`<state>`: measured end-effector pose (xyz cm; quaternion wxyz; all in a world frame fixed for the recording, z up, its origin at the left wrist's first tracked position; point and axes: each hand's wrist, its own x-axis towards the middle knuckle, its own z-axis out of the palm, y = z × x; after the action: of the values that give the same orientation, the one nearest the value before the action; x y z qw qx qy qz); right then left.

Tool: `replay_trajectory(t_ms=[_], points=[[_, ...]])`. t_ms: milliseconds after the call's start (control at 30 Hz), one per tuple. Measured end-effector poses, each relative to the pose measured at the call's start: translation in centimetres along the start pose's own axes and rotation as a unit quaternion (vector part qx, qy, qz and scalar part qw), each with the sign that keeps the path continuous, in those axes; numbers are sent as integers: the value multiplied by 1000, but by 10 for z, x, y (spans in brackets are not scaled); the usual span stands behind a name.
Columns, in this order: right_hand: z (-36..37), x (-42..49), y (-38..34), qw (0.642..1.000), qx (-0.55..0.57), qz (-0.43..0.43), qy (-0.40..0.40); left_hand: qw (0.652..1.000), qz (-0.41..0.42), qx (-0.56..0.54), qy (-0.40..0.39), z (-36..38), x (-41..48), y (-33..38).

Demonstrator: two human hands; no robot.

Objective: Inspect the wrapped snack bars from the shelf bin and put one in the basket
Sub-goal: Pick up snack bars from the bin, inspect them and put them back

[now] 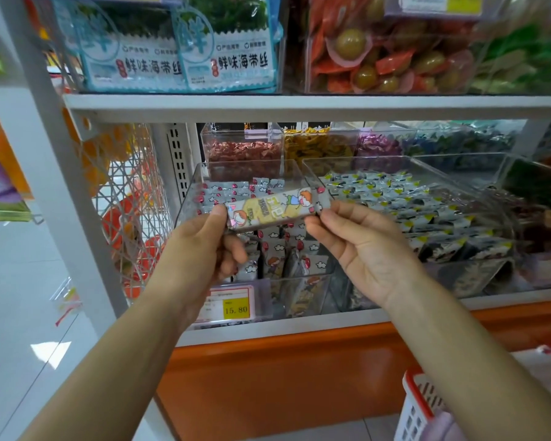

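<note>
Both hands hold one bar (274,208) by its ends, roughly level, printed face up, cartoon kids and a yellow patch on the wrapper. Left hand (210,246) grips the left end, thumb on top, fingers curled under. Right hand (357,249) pinches the right end between thumb and forefinger; its other fingers lie loosely below. The bar sits in the air just above the clear bin (186,195), over the pile of same-style bars inside, not touching them as far as I can tell. A price tag (233,305) reading 15.80 is on the bin's front. Just right of it is a second bin (497,192) with bars in black, white and yellow wrappers. Smaller tubs of wrapped sweets stand behind. Shelf board (299,105) above carries seaweed packs (172,58) and red-and-green snack packs. Basket (411,412), white with a red rim, shows at the lower right, well apart from the bar, mostly cut off by the frame and the right forearm.
</note>
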<state>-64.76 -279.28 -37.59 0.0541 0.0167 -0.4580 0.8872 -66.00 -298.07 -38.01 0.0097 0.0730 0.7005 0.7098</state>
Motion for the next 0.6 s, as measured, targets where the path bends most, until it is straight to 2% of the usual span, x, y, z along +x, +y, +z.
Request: replay_trajectory(t_ms=[100, 167, 267, 400, 500, 600], points=[[-1, 1, 1, 999, 17, -8, 40, 999, 9, 7, -39, 1, -1, 1], [-2, 2, 1, 998, 37, -17, 57, 997, 8, -32, -71, 3, -1, 4], [-4, 2, -1, 996, 48, -24, 69, 990, 2, -87, -112, 3, 0, 6], [-6, 2, -1, 996, 43, -21, 79, 983, 10, -92, -159, -1, 0, 8], [-9, 3, -2, 997, -22, -40, 64, 983, 17, -71, -170, -4, 0, 8], [-10, 2, -3, 986, -145, -72, 29, 985, 57, 35, -160, -2, -2, 5]])
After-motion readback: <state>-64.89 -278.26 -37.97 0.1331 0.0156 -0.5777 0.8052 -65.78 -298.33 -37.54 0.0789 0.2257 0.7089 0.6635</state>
